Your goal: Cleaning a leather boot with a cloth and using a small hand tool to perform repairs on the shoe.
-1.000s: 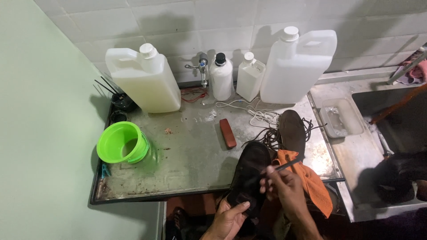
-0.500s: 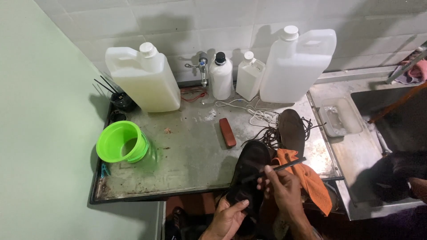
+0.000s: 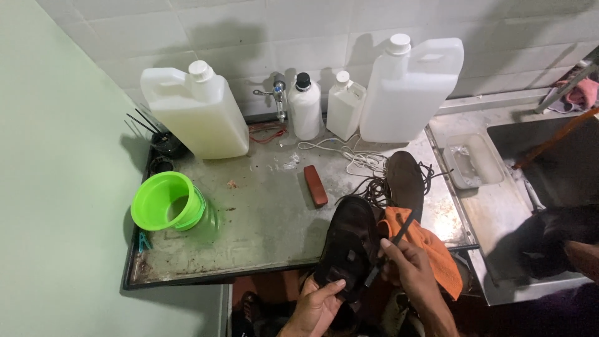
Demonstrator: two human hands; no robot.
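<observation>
Left hand (image 3: pixel 315 306) cups dark matte leather shoe (image 3: pixel 349 246), sole up; right hand (image 3: pixel 405 268) pinches thin black brush (image 3: pixel 390 246) over crumpled orange cloth (image 3: pixel 430 249), scuffed steel counter (image 3: pixel 262 218).

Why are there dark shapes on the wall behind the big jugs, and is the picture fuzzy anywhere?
Head view: the dark shapes are shadows that the left jug and right jug cast on the tiled wall; the metal tray shines dully; the left hand, right hand and shoe look slightly soft; the bottom right corner is very dark.
</observation>
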